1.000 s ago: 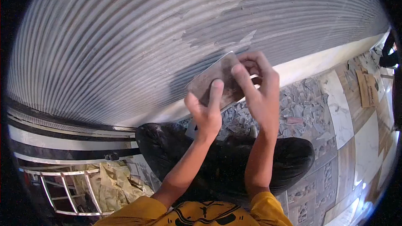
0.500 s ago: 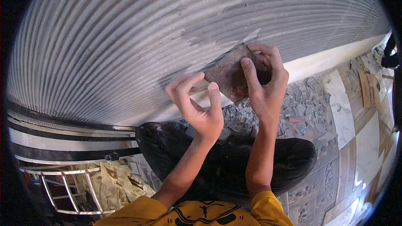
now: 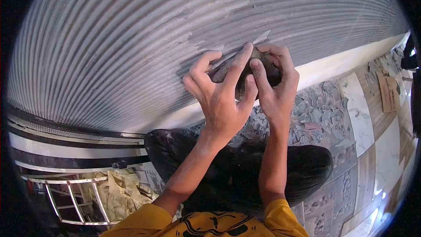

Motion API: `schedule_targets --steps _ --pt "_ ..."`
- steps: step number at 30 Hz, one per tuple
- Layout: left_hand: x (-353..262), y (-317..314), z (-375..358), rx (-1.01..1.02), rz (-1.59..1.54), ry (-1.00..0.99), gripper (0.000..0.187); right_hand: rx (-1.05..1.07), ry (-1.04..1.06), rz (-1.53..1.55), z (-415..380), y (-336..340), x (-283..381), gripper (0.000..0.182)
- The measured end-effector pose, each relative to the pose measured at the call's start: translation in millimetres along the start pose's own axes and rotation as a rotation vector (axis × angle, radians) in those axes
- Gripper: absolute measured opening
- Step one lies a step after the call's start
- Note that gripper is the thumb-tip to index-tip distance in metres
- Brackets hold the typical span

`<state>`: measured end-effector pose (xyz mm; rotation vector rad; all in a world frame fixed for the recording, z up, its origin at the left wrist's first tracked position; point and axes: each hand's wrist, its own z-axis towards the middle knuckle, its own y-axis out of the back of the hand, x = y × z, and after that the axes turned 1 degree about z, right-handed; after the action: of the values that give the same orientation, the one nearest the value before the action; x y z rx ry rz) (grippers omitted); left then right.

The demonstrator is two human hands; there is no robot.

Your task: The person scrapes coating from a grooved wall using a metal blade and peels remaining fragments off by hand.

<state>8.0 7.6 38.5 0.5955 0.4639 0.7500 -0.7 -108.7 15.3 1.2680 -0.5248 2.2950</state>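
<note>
A worn brown piece of sandpaper (image 3: 222, 71), bent and dark on its near face, is up close to the ridged grey wall. My right hand (image 3: 278, 85) grips its right side, thumb in front and fingers curled round behind. My left hand (image 3: 219, 96) reaches over the left part, index finger lying across the sheet up to its top edge. The left thumb presses at the front, near the right thumb, while the other left fingers bend round the left end. Much of the sheet is hidden behind my fingers.
The grey wall (image 3: 144, 52) has vertical-looking ridges and peeling patches, with a pale band (image 3: 333, 68) along its foot. Grey flakes (image 3: 313, 114) litter the tiled floor. A flattened cardboard piece (image 3: 388, 92) lies right; a metal rack (image 3: 74, 202) and crumpled tan sheeting (image 3: 125, 193) stand lower left.
My left hand has moved right and up from the sheet's left corner, over the sandpaper. The sheet now looks more bent; my right hand keeps its grip.
</note>
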Motion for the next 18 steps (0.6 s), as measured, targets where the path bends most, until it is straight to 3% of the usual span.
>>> schedule_targets --steps 18 --pt "7.9 3.1 -0.7 -0.060 -0.135 -0.034 0.046 -0.059 0.075 0.045 -10.0 1.7 -0.1 0.019"
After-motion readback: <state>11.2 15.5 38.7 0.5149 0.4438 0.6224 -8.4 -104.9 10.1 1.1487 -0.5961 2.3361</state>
